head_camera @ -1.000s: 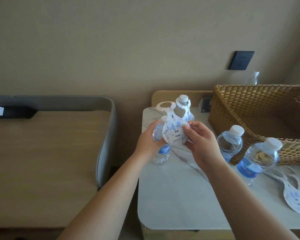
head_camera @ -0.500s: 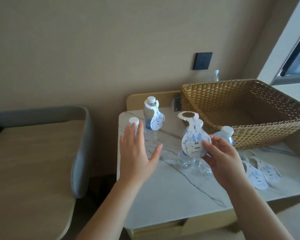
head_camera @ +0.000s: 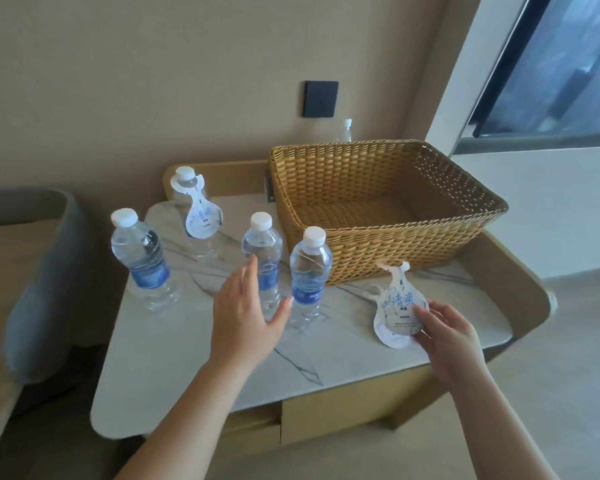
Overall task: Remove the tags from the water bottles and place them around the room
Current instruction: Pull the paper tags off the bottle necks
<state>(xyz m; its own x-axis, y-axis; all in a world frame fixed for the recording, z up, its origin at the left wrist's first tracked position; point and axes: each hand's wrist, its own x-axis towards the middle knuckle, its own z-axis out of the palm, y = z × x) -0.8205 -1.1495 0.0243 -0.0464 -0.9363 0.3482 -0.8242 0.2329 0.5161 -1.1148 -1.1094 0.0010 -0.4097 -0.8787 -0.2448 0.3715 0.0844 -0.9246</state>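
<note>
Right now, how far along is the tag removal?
Done: three bottles on the table stand bare, at left, middle and right. In hand: the right hand pinches a removed tag over tags already lying there; the left hand is open near the middle bottle. Left: the back bottle wears its tag; a bottle behind the basket is mostly hidden.

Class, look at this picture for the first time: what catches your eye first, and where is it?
The big woven basket at the back right of the marble table. Four water bottles stand left of it; only the rear bottle wears a tag. At the front right, the right hand holds a loose tag.
</note>
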